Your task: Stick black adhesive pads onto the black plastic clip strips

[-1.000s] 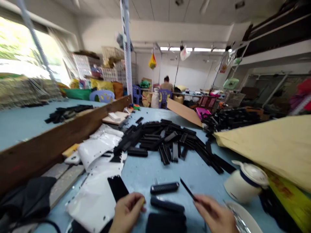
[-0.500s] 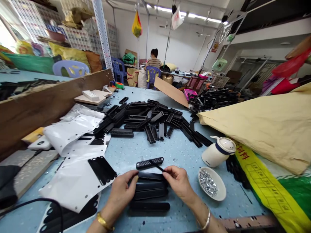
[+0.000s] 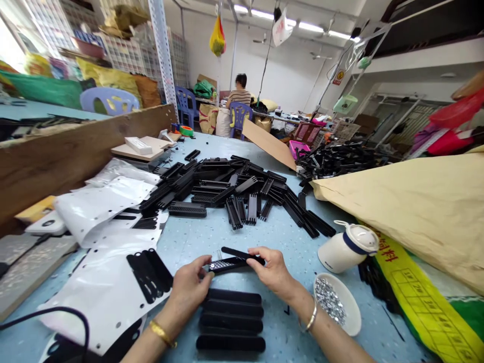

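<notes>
My left hand (image 3: 189, 286) pinches the left end of a narrow black handle-like piece (image 3: 223, 265) with a dotted, textured face. Between the thumb and fingers of my right hand (image 3: 275, 272) is a thin black strip (image 3: 238, 253) with rounded ends. That strip slants over the textured piece; whether the two touch I cannot tell. Just below my hands, several smooth black pieces (image 3: 231, 320) lie side by side in a row on the blue table. A white sheet carrying black rounded strips (image 3: 157, 269) lies left of my left hand.
A large pile of black slotted pieces (image 3: 215, 184) spreads across the table. On the right stand a white bowl of small shiny metal parts (image 3: 350, 315) and a cream lidded cup (image 3: 340, 252), beside a yellow bag (image 3: 419, 287). Far back, a person (image 3: 239, 96) sits.
Both hands have moved slightly up, away from the row of black pieces, which now shows more fully. My left hand has taken hold of the textured piece; the strip in my right hand has risen.
</notes>
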The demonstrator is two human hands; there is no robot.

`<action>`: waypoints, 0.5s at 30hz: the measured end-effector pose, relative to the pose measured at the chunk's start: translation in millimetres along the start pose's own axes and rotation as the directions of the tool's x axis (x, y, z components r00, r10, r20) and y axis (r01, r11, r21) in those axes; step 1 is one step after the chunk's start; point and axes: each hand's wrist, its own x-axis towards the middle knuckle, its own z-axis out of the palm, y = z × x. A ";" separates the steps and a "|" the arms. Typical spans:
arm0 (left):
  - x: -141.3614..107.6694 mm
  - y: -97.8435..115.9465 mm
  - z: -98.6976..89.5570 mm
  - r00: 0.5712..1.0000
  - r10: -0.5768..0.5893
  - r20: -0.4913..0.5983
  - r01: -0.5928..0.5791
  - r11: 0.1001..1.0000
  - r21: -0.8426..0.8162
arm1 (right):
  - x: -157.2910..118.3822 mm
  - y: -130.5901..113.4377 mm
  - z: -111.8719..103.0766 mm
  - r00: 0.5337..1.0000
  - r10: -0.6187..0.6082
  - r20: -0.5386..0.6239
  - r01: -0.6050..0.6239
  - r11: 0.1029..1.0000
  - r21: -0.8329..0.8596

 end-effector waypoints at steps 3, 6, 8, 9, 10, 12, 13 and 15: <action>-2.7 0.1 0.8 0.998 0.008 0.055 -0.006 1.000 -0.031 | -12.0 0.9 -0.1 0.998 -0.016 0.062 0.016 1.000 0.000; -9.6 -0.8 -1.2 0.995 0.019 0.096 -0.010 0.995 -0.102 | -30.1 0.1 -8.7 0.991 -0.071 0.113 0.075 0.997 -0.029; -12.1 -1.3 -2.3 0.995 0.007 0.096 0.008 0.988 -0.157 | -36.6 -0.7 -13.0 0.983 -0.134 0.123 0.142 0.988 -0.054; -12.4 -1.3 -2.7 0.995 -0.003 0.095 0.019 0.984 -0.178 | -37.4 -1.2 -13.8 0.979 -0.163 0.123 0.172 0.983 -0.063; -12.3 -1.1 -2.9 0.995 -0.010 0.098 0.029 0.981 -0.192 | -36.8 -2.0 -13.7 0.975 -0.188 0.121 0.197 0.978 -0.074; -11.4 -0.2 -3.4 0.993 -0.014 0.115 0.039 0.976 -0.215 | -32.7 -4.0 -11.2 0.967 -0.222 0.128 0.235 0.967 -0.098; -10.8 0.4 -3.7 0.992 -0.013 0.125 0.041 0.973 -0.225 | -30.1 -5.2 -9.5 0.963 -0.230 0.141 0.246 0.963 -0.111; -10.0 1.2 -4.3 0.991 -0.012 0.133 0.045 0.969 -0.244 | -25.6 -7.5 -6.3 0.957 -0.231 0.178 0.255 0.958 -0.129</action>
